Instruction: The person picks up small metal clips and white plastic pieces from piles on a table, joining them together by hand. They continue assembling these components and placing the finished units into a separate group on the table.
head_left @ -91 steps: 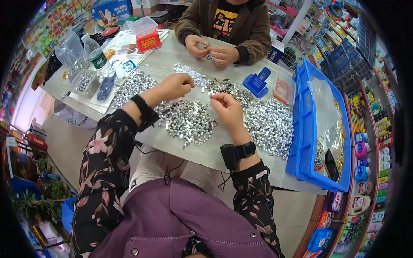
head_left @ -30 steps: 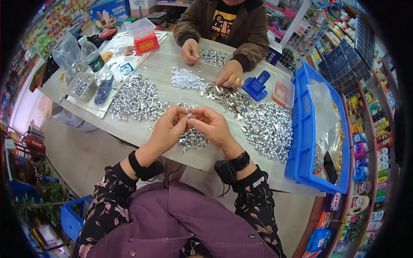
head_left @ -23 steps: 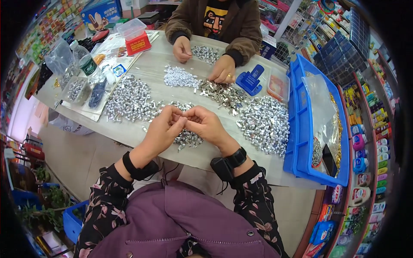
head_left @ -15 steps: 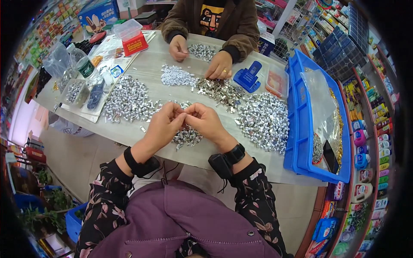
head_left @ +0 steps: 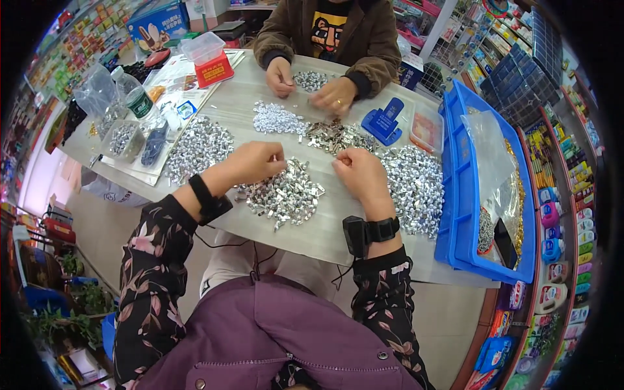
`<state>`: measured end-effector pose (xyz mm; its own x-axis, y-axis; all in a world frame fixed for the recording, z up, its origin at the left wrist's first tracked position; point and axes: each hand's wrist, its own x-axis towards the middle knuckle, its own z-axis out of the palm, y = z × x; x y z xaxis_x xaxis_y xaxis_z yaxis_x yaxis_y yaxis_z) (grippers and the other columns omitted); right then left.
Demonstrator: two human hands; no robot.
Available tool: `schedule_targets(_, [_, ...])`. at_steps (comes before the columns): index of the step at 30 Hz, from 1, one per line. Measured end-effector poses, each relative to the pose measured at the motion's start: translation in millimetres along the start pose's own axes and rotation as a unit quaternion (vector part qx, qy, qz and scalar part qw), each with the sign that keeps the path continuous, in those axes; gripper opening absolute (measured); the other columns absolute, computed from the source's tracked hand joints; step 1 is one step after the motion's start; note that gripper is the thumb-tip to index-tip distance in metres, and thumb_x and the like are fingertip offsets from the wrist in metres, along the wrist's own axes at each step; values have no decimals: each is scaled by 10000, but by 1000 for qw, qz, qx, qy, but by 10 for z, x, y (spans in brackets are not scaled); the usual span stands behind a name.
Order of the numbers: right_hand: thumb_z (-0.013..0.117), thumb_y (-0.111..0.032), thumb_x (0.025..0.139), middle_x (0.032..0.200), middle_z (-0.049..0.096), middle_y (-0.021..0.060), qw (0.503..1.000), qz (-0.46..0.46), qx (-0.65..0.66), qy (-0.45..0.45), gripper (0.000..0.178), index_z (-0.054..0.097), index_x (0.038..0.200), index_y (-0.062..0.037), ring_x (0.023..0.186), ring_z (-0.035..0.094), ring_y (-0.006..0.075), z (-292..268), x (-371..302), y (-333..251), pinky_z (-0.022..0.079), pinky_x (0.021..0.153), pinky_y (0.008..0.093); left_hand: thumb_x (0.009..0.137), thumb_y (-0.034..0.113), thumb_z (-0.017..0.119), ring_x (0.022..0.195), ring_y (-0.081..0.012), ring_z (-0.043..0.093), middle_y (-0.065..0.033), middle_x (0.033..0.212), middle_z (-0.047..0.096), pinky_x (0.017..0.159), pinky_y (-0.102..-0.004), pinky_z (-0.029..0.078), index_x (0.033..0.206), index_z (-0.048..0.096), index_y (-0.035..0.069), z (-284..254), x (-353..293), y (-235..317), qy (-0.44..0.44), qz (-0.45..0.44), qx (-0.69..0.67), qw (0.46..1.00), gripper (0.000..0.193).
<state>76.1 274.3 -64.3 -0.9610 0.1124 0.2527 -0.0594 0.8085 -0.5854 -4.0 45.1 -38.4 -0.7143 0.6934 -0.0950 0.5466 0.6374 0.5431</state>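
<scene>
The pile of silver pieces lies mid-frame on the desk, just inside its near edge, with bare surface to its right. The left hand curls over its upper left and the right hand beside its upper right, well apart; whether either grip clenches a piece, I cannot tell. A blue tray bounds the desk at frame right.

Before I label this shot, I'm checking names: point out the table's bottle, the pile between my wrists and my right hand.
Bottle (head_left: 139,104): head view, its green label.
Pile (head_left: 284,194): head view, its middle.
Right hand (head_left: 362,172): head view, back of the hand.
</scene>
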Motion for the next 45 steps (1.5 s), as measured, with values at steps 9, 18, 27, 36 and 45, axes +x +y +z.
schedule_targets(9, [609, -232, 718, 772, 616, 124, 998, 5, -68, 18, 177, 634, 820, -90, 727, 601, 303, 228, -14, 49, 478, 637, 393, 754, 117, 539, 757, -347, 582, -177, 790, 595, 675, -419, 458, 815, 583, 29, 255, 826, -243, 157, 145, 123, 969, 115])
schedule_targets(18, [606, -225, 719, 775, 622, 114, 997, 32, -65, 15, 166, 624, 804, -83, 742, 604, 301, 179, -22, 78, 479, 658, 402, 722, 103, 557, 752, -369, 579, -208, 803, 582, 679, -448, 455, 753, 562, 7, 256, 960, -248, 112, 75, 209, 968, 101])
schedule_targets(27, [600, -214, 715, 764, 626, 112, 997, 64, -52, 11, 135, 618, 744, -83, 739, 608, 291, 133, -37, 121, 480, 659, 404, 732, 161, 567, 700, -361, 579, -195, 693, 587, 644, -430, 456, 694, 558, 6, 199, 916, -229, 99, 85, 143, 981, 160])
schedule_targets(36, [585, -195, 708, 763, 636, 108, 997, 77, -13, 18, 112, 591, 720, -84, 714, 612, 284, 102, 9, 66, 482, 634, 379, 704, 140, 590, 622, -336, 570, -182, 676, 578, 580, -394, 453, 752, 538, -5, 98, 746, -182, 121, 67, 145, 980, 161])
schedule_targets(45, [559, -168, 734, 730, 628, 119, 976, 51, 98, 189, 183, 633, 871, -73, 644, 609, 252, -249, -127, 233, 482, 610, 328, 834, 107, 550, 536, -85, 524, -24, 646, 553, 488, -236, 432, 845, 557, -28, -96, 8, 97, 82, 35, -202, 975, 135])
